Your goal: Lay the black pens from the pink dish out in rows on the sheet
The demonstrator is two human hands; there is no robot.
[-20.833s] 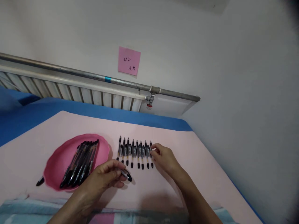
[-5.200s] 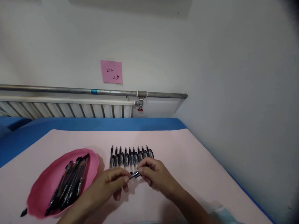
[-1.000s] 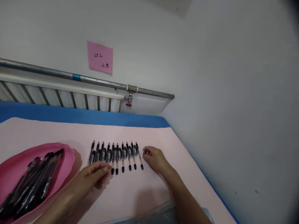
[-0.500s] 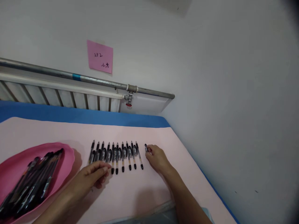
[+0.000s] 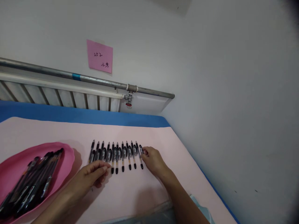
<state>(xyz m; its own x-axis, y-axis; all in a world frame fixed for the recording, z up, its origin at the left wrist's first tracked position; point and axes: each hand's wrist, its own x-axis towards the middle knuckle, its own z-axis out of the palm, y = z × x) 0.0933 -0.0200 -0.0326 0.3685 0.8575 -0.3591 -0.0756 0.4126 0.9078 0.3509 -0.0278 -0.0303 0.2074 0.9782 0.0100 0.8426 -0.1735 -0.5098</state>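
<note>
Several clear-barrelled pens (image 5: 129,160) lie side by side in a row, tips away from me, with black-topped pen caps (image 5: 120,153) set between them. My right hand (image 5: 153,159) pinches one pen cap (image 5: 141,149) and holds it against the right side of the last pen. At the row's near left, my left hand (image 5: 97,172) has its fingers curled and thumb pressed to the index finger. It covers the lower ends of the leftmost pens; whether it grips anything there is hidden.
A pink basin (image 5: 70,163) full of dark pens (image 5: 35,183) stands at the left. A clear plastic bag (image 5: 149,214) lies at the near edge of the pink tabletop (image 5: 187,174). Behind are a radiator (image 5: 53,95) and a pipe with a red valve (image 5: 128,105).
My right hand has moved left with the pen cap, bringing it from apart to beside the rightmost pen. My left hand has stayed put.
</note>
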